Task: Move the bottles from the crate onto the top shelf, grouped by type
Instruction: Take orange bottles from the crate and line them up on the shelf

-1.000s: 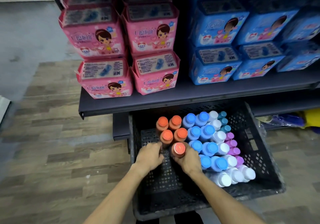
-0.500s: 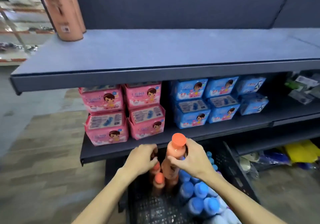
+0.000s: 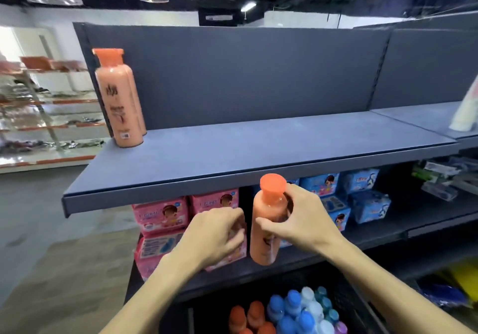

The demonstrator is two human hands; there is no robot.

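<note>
Crate bottles (image 3: 293, 298) cut off at bottom edge

We see orange bottles (image 3: 121, 100) standing upright at the left end of the top shelf (image 3: 258, 152). Beneath it, the lower shelf (image 3: 375, 232) holds pink packs (image 3: 160, 214) and blue packs (image 3: 320, 183).

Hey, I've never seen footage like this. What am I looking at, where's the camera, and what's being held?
No machine here: a person wears one camera on the head, looking forward and down, so both bare arms are their own. The right hand grips an orange bottle by the top shelf, near its front edge. The left hand is curled beside it; whether it holds anything is unclear. Matching bottles stand at the shelf's left end. At the bottom edge, spare bottles with orange, blue and white caps wait. Pink packs and blue packs sit on the lower shelf.
</note>
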